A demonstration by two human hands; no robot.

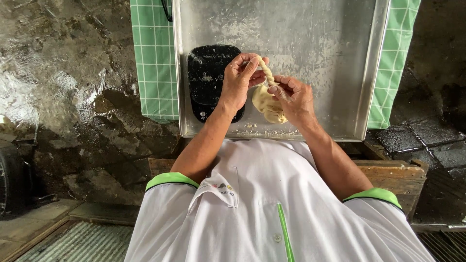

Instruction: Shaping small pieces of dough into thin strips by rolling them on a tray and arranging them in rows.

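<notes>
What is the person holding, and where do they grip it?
A dough piece: left hand pinches the twisted rope's top end, right hand grips where rope meets lump.

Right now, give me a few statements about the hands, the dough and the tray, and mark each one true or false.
1. Both hands hold the dough. True: the left hand and right hand grip it.
2. The dough's upper end is twisted like a rope. True.
3. The scale is white. False: it is black.
4. The tray is wooden. False: it is metal, lying on a green checked cloth.
5. The scale sits beside the right hand. False: beside the left.
</notes>
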